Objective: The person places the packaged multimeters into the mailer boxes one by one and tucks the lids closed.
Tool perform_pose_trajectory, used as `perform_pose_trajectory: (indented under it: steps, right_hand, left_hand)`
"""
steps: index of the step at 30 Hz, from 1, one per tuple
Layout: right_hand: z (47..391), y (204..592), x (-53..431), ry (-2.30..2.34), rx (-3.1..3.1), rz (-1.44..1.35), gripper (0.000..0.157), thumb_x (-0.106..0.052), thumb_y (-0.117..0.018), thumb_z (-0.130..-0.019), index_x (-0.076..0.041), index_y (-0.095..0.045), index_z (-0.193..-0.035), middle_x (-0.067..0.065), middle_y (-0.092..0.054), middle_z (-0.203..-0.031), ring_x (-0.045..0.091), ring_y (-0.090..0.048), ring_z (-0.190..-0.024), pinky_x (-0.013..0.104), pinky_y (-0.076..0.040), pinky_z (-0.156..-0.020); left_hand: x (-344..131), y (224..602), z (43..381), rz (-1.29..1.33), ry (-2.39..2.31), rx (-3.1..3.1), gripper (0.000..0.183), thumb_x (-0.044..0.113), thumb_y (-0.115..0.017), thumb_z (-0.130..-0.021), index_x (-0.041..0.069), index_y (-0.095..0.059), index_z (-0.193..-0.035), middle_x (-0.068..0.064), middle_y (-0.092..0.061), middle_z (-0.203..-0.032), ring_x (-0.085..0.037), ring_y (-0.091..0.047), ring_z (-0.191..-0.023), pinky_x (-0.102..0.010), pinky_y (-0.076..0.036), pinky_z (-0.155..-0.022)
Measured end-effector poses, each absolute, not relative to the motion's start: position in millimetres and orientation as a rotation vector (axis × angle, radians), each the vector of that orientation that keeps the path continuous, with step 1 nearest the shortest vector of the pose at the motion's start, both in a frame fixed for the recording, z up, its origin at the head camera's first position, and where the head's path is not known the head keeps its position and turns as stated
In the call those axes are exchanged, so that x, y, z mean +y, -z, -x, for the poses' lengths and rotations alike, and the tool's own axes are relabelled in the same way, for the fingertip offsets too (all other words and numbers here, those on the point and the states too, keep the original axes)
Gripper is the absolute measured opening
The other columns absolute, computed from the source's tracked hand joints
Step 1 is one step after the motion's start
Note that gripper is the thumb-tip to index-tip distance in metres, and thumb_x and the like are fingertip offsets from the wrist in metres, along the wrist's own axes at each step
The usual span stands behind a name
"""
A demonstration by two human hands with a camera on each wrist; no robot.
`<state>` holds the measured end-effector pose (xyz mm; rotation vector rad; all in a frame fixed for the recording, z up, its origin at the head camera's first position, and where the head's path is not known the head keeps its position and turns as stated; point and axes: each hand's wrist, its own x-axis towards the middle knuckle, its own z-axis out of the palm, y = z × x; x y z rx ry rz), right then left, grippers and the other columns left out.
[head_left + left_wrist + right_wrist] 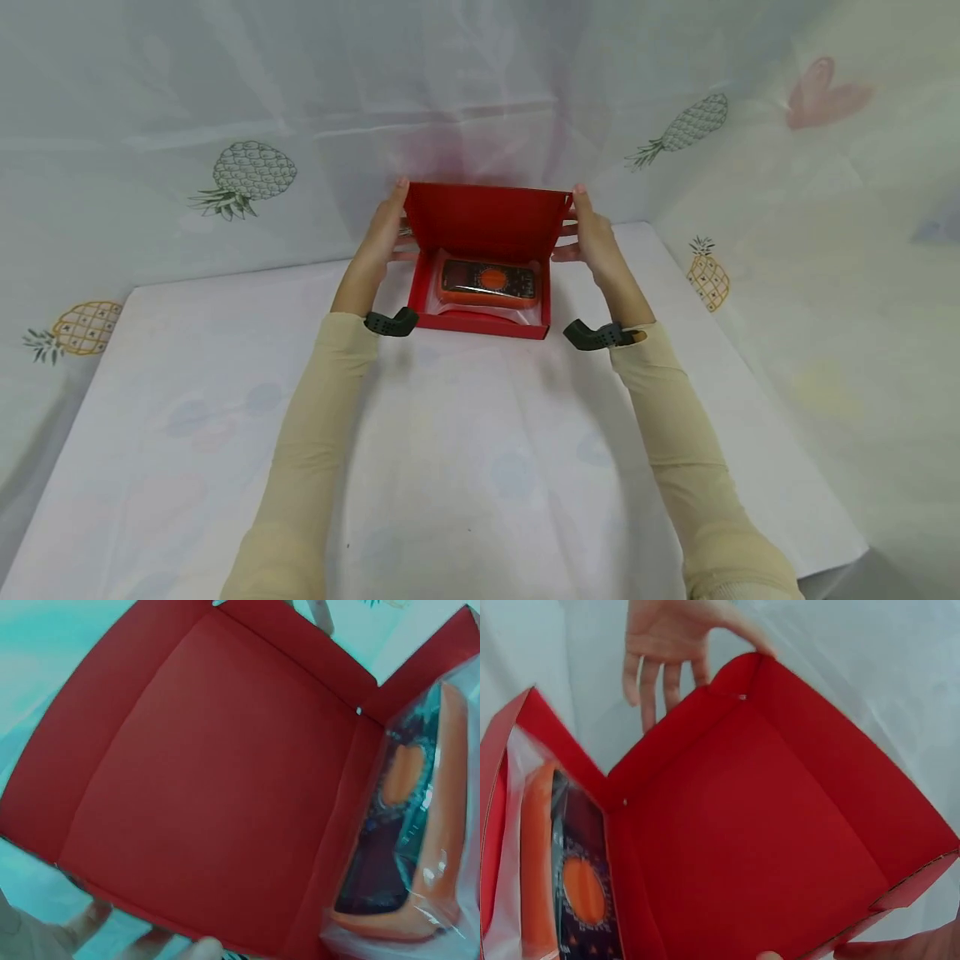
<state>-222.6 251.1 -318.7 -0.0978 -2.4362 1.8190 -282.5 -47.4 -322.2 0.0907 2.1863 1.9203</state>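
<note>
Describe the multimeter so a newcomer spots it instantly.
On the white-covered table sits an open red cardboard box, lid raised. Inside, in clear plastic, lies the multimeter; its orange casing, dark face and round orange dial set it apart from the plain red box.

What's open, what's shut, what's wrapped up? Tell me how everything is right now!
Box: open.
Lid: raised.
Meter: in the box, face up; screen dark, can't tell if it's switched off.
Plastic: clear, wrapped around the meter.
Left hand: touching the lid's left side.
Right hand: at the lid's right side.
Cloth: hanging behind, creased.
</note>
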Motion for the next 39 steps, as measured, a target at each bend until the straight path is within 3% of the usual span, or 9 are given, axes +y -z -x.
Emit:
perform_pose_trajectory:
  steps: [8, 15, 22, 26, 31, 36, 39]
  right_hand:
    - [223.6, 316.6, 249.5, -1.903, -2.406, 0.183, 0.078, -0.063, -0.027, -0.099, 0.001, -0.046, -0.139, 0.028, -0.056, -0.126, 0.014, -0.067, -0.066, 0.027, -0.059, -0.069]
    - [215.5, 333.2, 253.4, -1.832, -2.396, 0.073, 0.074, -0.061, -0.028, -0.100, -0.002, -0.046, -0.140, 0.025, -0.057, -0.128, 0.021, -0.070, -0.083, 0.034, -0.059, -0.077]
    - [210.3, 344.3, 253.1, -1.792, -2.417, 0.014, 0.071, -0.061, -0.025, -0.100, -0.007, -0.046, -0.142, 0.022, -0.056, -0.133, 0.037, -0.064, -0.105, 0.040, -0.057, -0.084]
    - [213.1, 340.4, 253.5, -1.815, -2.420, 0.058, 0.073, -0.060, -0.025, -0.100, -0.004, -0.045, -0.142, 0.024, -0.055, -0.132, 0.026, -0.068, -0.093, 0.038, -0.057, -0.082]
    - [218.3, 334.0, 255.2, -1.903, -2.384, 0.146, 0.077, -0.062, -0.028, -0.099, 0.000, -0.045, -0.140, 0.027, -0.056, -0.129, 0.014, -0.068, -0.073, 0.030, -0.059, -0.074]
    - [216.5, 333.6, 254.0, -1.885, -2.408, 0.107, 0.075, -0.061, -0.027, -0.099, -0.002, -0.044, -0.142, 0.025, -0.056, -0.130, 0.015, -0.069, -0.077, 0.030, -0.059, -0.075]
    - [213.8, 335.0, 253.3, -1.869, -2.401, 0.053, 0.073, -0.060, -0.027, -0.100, -0.003, -0.044, -0.142, 0.024, -0.055, -0.131, 0.017, -0.069, -0.082, 0.029, -0.058, -0.077]
  left_hand:
    - [-45.7, 312.6, 283.4, -0.012, -1.894, 2.180, 0.088, 0.076, -0.033, -0.089, 0.013, -0.025, -0.150, -0.017, -0.044, -0.139, -0.040, -0.043, -0.127, -0.053, -0.045, -0.101]
    - [-49.2, 322.6, 283.0, -0.098, -1.916, 2.156, 0.085, 0.070, -0.035, -0.092, 0.017, -0.015, -0.156, -0.019, -0.037, -0.149, -0.041, -0.041, -0.132, -0.056, -0.041, -0.105]
    - [-51.5, 328.1, 278.8, -0.131, -1.897, 2.202, 0.082, 0.068, -0.034, -0.093, 0.011, -0.025, -0.151, -0.018, -0.040, -0.148, -0.041, -0.042, -0.132, -0.055, -0.043, -0.103]
    - [-48.9, 325.5, 278.4, -0.108, -1.942, 2.164, 0.082, 0.069, -0.036, -0.092, 0.010, -0.028, -0.150, -0.020, -0.044, -0.144, -0.042, -0.045, -0.129, -0.054, -0.043, -0.103]
    - [-43.1, 323.5, 279.4, -0.096, -1.951, 2.149, 0.082, 0.070, -0.035, -0.093, 0.010, -0.030, -0.150, -0.021, -0.047, -0.138, -0.042, -0.050, -0.122, -0.047, -0.051, -0.093]
    - [-43.3, 323.6, 278.7, -0.104, -1.931, 2.186, 0.082, 0.070, -0.032, -0.093, 0.009, -0.030, -0.149, -0.021, -0.050, -0.135, -0.039, -0.053, -0.116, -0.043, -0.055, -0.084]
    - [-45.9, 323.3, 277.9, -0.131, -1.920, 2.191, 0.082, 0.069, -0.032, -0.094, 0.008, -0.028, -0.149, -0.022, -0.048, -0.137, -0.040, -0.051, -0.120, -0.045, -0.054, -0.088]
